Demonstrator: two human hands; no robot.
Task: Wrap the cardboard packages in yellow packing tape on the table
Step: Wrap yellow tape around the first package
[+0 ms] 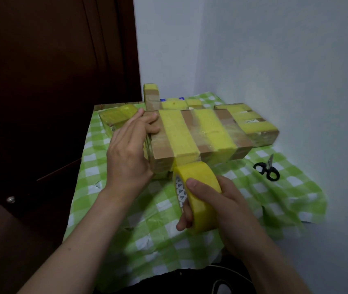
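Head view: the cardboard package (192,134) lies mid-surface on the green checked cloth (126,219), two yellow bands already across its top. The tape roll (198,187) sits right against its near face, below the left band. Crowding in behind are a second package (251,122) touching its far right corner, a small package (118,115) at far left, and an upright package (152,96) at the back. Scissors (267,168) lie well apart on the right, near the wall (285,60). Walls close off the back and right, a dark door (52,81) stands along the left edge, and there is open cloth in front. The left hand (130,149) lies flat, fingers straight, pressing the package's left end. The right hand (217,211) grips the roll, thumb on the outer tape, fingers through the core.
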